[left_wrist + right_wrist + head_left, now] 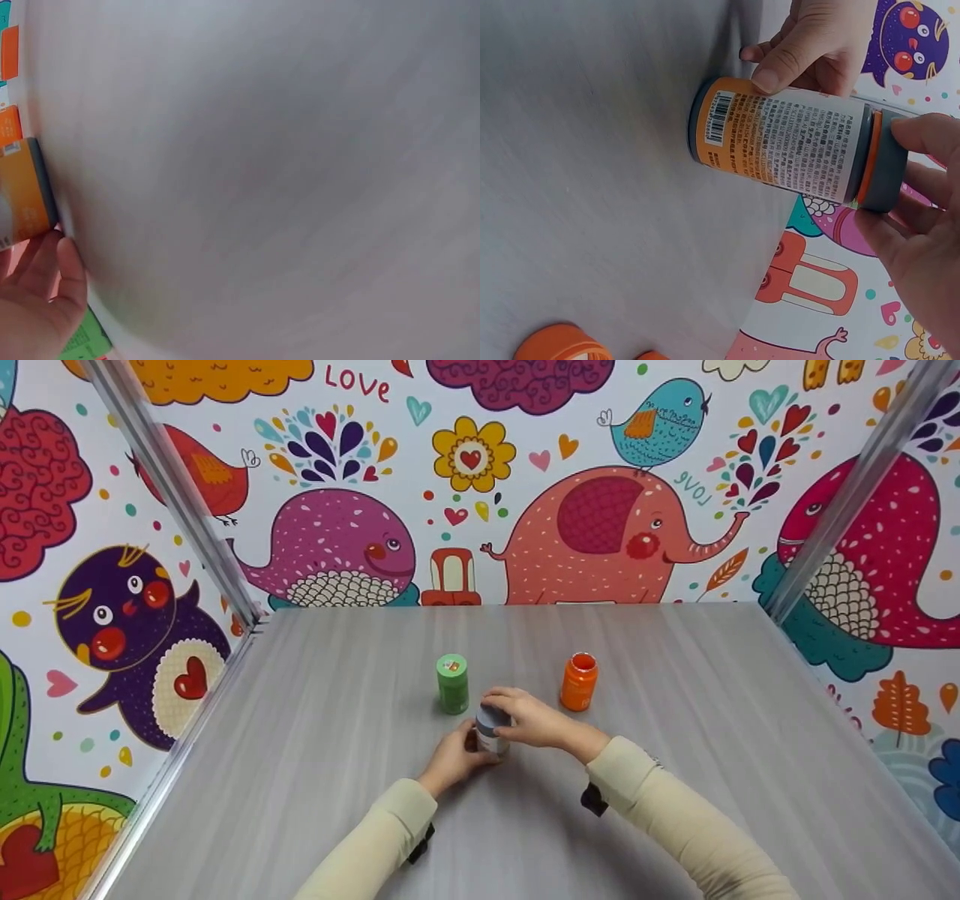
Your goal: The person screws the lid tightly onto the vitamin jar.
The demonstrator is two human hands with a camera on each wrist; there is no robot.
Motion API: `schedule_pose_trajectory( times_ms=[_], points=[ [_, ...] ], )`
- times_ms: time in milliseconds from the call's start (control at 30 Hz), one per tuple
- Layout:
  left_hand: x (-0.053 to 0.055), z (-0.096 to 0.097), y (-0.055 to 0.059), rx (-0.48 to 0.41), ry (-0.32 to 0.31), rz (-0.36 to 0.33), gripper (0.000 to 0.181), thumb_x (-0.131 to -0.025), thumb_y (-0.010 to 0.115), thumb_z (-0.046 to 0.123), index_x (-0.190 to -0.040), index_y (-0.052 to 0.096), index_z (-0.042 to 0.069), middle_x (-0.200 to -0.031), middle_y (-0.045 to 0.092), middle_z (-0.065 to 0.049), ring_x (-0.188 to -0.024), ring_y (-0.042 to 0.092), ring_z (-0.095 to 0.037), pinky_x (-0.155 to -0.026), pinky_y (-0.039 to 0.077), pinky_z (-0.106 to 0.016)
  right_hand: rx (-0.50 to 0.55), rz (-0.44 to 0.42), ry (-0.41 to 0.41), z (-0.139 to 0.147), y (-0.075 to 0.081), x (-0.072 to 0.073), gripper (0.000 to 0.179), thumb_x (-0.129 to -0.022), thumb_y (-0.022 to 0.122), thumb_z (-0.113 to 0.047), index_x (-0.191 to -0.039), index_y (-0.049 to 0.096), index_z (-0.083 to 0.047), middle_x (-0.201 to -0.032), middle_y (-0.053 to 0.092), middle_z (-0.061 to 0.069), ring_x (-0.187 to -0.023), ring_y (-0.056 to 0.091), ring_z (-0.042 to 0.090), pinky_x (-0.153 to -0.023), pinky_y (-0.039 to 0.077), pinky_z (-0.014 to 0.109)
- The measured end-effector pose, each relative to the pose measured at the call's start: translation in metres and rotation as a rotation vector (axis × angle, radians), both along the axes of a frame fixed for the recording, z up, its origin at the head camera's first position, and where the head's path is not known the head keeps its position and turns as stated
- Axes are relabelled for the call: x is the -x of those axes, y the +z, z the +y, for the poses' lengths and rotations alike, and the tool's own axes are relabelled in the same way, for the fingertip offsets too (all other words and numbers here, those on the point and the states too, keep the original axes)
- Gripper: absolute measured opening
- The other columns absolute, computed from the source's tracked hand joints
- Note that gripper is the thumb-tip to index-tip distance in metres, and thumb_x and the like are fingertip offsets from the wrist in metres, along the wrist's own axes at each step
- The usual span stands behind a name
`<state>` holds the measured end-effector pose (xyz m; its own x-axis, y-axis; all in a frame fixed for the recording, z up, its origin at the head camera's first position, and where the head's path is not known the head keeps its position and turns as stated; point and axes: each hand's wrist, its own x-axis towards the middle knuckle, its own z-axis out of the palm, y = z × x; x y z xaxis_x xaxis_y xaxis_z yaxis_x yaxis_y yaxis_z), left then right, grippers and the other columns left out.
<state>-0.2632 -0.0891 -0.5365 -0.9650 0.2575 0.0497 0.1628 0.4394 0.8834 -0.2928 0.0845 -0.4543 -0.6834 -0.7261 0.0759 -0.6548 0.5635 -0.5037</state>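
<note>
A canister [780, 142] with a grey lid [889, 161] and a white and orange printed label stands upright on the table, between both hands. My left hand [455, 757] holds its body low down, the thumb [784, 67] lying across the label. From above, my right hand [534, 720] grips the lid, fingers and thumb around its sides. An orange ring shows just under the lid. Behind the canister, slightly left, stands a green canister [453, 686]. Beyond my right hand is an orange jar [579, 684], whose top looks uncovered.
The grey table [337, 682] ends at a wall [480, 547] printed with cartoon animals. Metal posts [180, 502] stand at the back corners. In the right wrist view, orange parts [561, 345] show at the lower left edge.
</note>
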Motion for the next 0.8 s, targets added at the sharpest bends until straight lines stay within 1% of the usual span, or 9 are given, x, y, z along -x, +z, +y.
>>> schedule_pose_trajectory(
  times_ms=[133,233,333,567,667,700,800],
  points=[
    [-0.0004,0.0003,0.0005,0.015,0.002,-0.008,0.057,-0.078,0.072,0.018,-0.125,0.046,0.001,-0.118,0.057,-0.018,-0.108,0.055,-0.029,-0.092,0.042,-0.044,-0.013,0.08,-0.027,-0.0023,-0.0028,0.0009,0.044,-0.084,0.065,-0.016,-0.122,0.053,0.003,-0.124,0.05,0.019,-0.111,0.049,0.03,-0.092,0.044,0.041],
    [-0.0002,0.0008,0.0004,0.018,0.003,-0.023,0.059,-0.078,0.073,0.02,-0.127,0.045,0.002,-0.12,0.056,-0.018,-0.111,0.053,-0.029,-0.094,0.041,-0.044,-0.022,0.114,-0.051,-0.0032,-0.005,0.0025,0.046,-0.083,0.067,-0.021,-0.12,0.054,0.002,-0.119,0.051,0.018,-0.107,0.05,0.029,-0.089,0.045,0.04],
    [-0.0003,0.0009,0.0003,0.011,0.005,-0.029,0.059,-0.077,0.073,0.02,-0.127,0.046,0.002,-0.121,0.056,-0.018,-0.112,0.053,-0.029,-0.095,0.041,-0.044,-0.034,0.111,-0.07,-0.004,-0.0055,0.0031,0.048,-0.082,0.068,-0.024,-0.12,0.054,0.002,-0.118,0.052,0.017,-0.105,0.051,0.028,-0.089,0.045,0.04],
    [-0.0028,-0.0009,0.0024,-0.004,-0.016,0.017,0.061,-0.078,0.073,0.027,-0.125,0.046,0.0,-0.119,0.057,-0.019,-0.108,0.055,-0.028,-0.091,0.044,-0.041,-0.058,0.096,-0.107,-0.0077,-0.0025,0.0009,0.049,-0.082,0.068,-0.025,-0.118,0.054,0.004,-0.116,0.052,0.016,-0.101,0.051,0.025,-0.086,0.046,0.038],
    [-0.002,-0.0002,0.0017,0.001,-0.008,0.013,0.059,-0.078,0.073,0.022,-0.125,0.046,0.0,-0.119,0.056,-0.02,-0.11,0.055,-0.029,-0.092,0.043,-0.042,-0.057,0.104,-0.115,-0.0088,-0.0024,0.0001,0.049,-0.082,0.068,-0.026,-0.117,0.054,0.005,-0.115,0.052,0.017,-0.099,0.05,0.025,-0.085,0.046,0.037],
    [-0.0015,0.0,0.0009,-0.005,-0.006,0.002,0.058,-0.078,0.073,0.02,-0.126,0.046,0.0,-0.121,0.056,-0.02,-0.111,0.054,-0.031,-0.094,0.042,-0.044,-0.059,0.107,-0.118,-0.009,-0.0025,0.0,0.049,-0.082,0.068,-0.027,-0.117,0.054,0.005,-0.115,0.052,0.017,-0.099,0.05,0.025,-0.085,0.046,0.037],
    [0.0,0.0007,-0.0015,0.012,-0.004,0.012,0.057,-0.077,0.073,0.016,-0.125,0.047,0.001,-0.122,0.056,-0.019,-0.111,0.053,-0.03,-0.094,0.042,-0.044,-0.056,0.116,-0.121,-0.0091,-0.0037,-0.0002,0.048,-0.082,0.068,-0.027,-0.116,0.055,0.005,-0.113,0.052,0.016,-0.097,0.05,0.025,-0.083,0.047,0.037]
  ],
)
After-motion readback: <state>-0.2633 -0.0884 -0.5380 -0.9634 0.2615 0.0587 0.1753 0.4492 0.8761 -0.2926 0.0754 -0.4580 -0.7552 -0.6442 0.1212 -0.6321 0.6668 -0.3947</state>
